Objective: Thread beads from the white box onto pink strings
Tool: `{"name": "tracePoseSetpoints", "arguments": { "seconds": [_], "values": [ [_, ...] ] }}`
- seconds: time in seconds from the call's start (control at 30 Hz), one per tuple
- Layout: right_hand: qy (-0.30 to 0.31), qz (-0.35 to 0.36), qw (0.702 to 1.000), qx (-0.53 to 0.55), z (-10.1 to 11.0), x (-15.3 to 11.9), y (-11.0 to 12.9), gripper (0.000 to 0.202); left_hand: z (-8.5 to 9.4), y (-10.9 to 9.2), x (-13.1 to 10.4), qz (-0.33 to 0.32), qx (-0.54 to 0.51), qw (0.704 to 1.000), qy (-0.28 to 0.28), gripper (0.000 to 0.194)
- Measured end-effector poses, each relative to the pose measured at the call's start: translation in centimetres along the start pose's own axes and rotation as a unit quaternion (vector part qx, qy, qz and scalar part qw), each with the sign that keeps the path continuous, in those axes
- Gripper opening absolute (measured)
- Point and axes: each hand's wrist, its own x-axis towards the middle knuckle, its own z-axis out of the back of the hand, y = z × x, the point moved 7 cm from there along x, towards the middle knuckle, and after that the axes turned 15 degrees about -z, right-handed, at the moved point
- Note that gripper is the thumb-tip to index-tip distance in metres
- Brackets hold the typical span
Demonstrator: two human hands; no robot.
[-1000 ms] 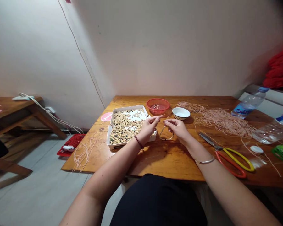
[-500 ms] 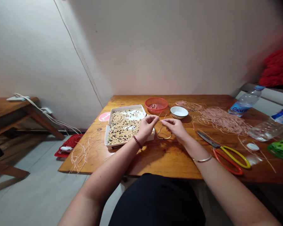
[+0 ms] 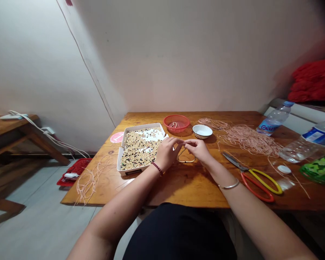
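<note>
The step in hand seemed to be fine work at the top of a beaded loop [image 3: 186, 161], which hung just below the meeting fingers, a few dark beads among its pale ones. The right hand [image 3: 199, 148] had thumb and forefinger pinching what looked like the loop's upper end; the fingers of the left hand [image 3: 167, 151] were curled in close, their tips at the right fingertips, but whether they gripped the cord could not be told. The next move, by the look of it, called for both sets of fingertips to steady the thin strand and keep the beads from slipping. Just left of the fingers stood a tray [image 3: 157, 134] of loose beads; beyond them on the bench [image 3: 184, 193] were a red basket [image 3: 182, 126] and a white bowl [image 3: 202, 130]. A tangle of pink cord [image 3: 249, 139] lay farther off to their right, with scissors [image 3: 243, 168] nearer the body, beside the right forearm.
</note>
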Motion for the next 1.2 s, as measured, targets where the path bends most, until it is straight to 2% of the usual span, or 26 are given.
{"name": "tracePoseSetpoints", "arguments": {
  "seconds": [0.17, 0.3, 0.4, 0.5, 0.63, 0.77, 0.97, 1.07, 1.2],
  "values": [
    [-0.012, 0.001, 1.000, -0.010, 0.0, 0.0, 0.0, 0.033, -0.1, 1.1, -0.3, 0.072, -0.028, 0.997, -0.004, 0.025],
    [0.006, 0.022, 0.999, -0.023, -0.3, -0.3, 0.5, 0.027, -0.3, 2.0, -0.5, 0.114, -0.082, 0.990, -0.010, 0.037],
    [0.006, 0.028, 0.999, -0.036, -0.3, -0.3, 0.5, 0.026, -0.6, 2.3, -0.6, 0.128, -0.101, 0.987, -0.002, 0.030],
    [-0.005, 0.028, 0.999, -0.046, -0.1, -0.2, 0.4, 0.025, -0.8, 2.2, -0.4, 0.119, -0.117, 0.986, 0.014, 0.018],
    [-0.011, 0.034, 0.998, -0.051, -0.1, -0.2, 0.5, 0.025, -0.8, 2.0, -0.3, 0.123, -0.119, 0.985, 0.018, 0.018],
    [-0.006, 0.009, 0.999, -0.045, -0.2, -0.2, 0.4, 0.026, -0.8, 2.0, -0.3, 0.120, -0.107, 0.987, 0.024, 0.018],
    [0.020, -0.059, 0.998, -0.006, -0.4, -0.2, -0.2, 0.042, -0.3, 1.3, -0.2, 0.065, -0.020, 0.997, 0.030, 0.011],
    [0.018, -0.046, 0.998, -0.024, -0.5, -0.2, -0.1, 0.045, -0.3, 0.8, -0.1, 0.036, 0.013, 0.998, 0.043, 0.009],
    [0.003, -0.038, 0.998, -0.040, -0.3, -0.2, -0.1, 0.044, -0.5, 0.8, -0.2, 0.033, 0.023, 0.998, 0.047, 0.009]
  ]
}}
